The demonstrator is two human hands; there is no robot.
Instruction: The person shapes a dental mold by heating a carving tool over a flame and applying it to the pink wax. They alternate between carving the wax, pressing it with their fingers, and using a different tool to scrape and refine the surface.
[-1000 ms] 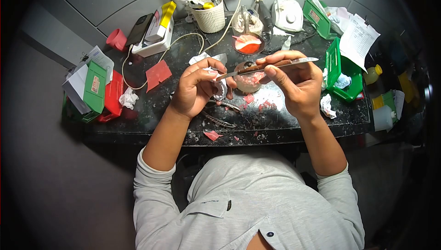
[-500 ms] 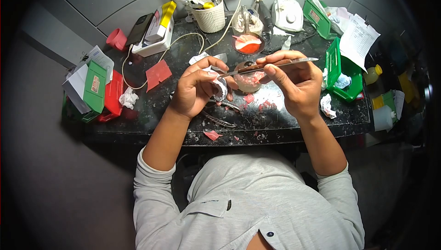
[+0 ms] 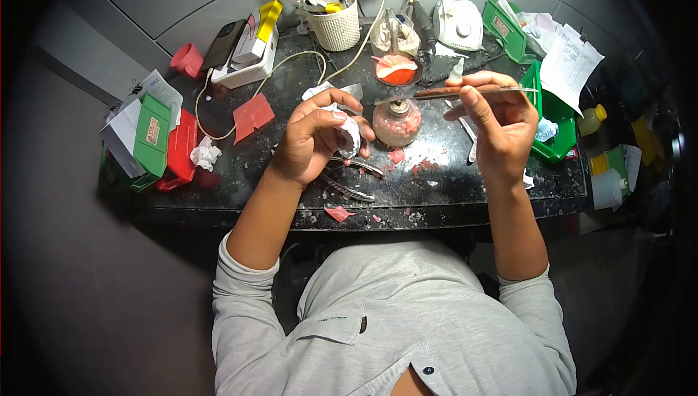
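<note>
My left hand (image 3: 311, 140) is closed around a small white piece (image 3: 350, 138) that looks like a plaster dental cast; the fingers cover much of it. In my right hand (image 3: 502, 123) is a wax knife (image 3: 440, 94) with a brown handle, held level between thumb and fingers. Its blade points left and lies just over the top of a round glass spirit burner (image 3: 397, 127). No flame can be made out. Pink wax bits (image 3: 396, 156) lie in front of the burner. Beneath my left hand are curved metal tools (image 3: 349, 189).
A pink wax sheet (image 3: 253, 117) lies to the left, near red and green bins (image 3: 151, 138). Behind the burner sits a dish of red wax (image 3: 398, 72). A white basket of tools (image 3: 338, 25) stands at the back. A green bin (image 3: 556, 145) is at right.
The wax knife has moved right, away from the cast, and its blade is now over the burner. My right hand shifted right with it. My left hand stays nearly still.
</note>
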